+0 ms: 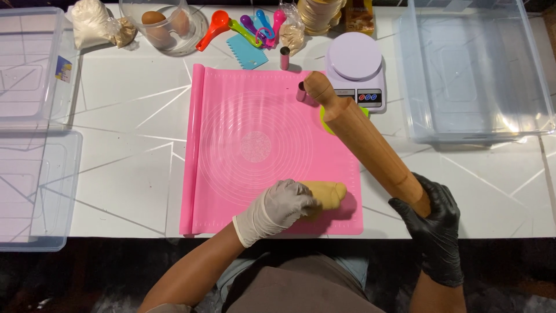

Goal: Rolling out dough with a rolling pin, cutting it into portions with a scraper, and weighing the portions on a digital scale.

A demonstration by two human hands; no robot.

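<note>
A pink silicone baking mat point(255, 122) lies flat on the white table, its left edge rolled up. Near its front right corner sits a lump of pale yellow dough point(330, 193). My left hand point(277, 210), in a white glove, rests on the dough's left end and grips it. My right hand point(431, 223), in a black glove, grips one handle of a wooden rolling pin point(362, 139). The pin is raised off the table and slants up and away over the mat's right edge. Its far handle points at a small metal cutter point(302, 92).
A white kitchen scale point(355, 66) stands behind the pin. Coloured measuring spoons point(249, 26), a blue scraper point(247, 53), a glass bowl with eggs point(165, 26) and bags of flour line the back. Clear plastic bins sit at right point(475, 69) and left point(32, 145).
</note>
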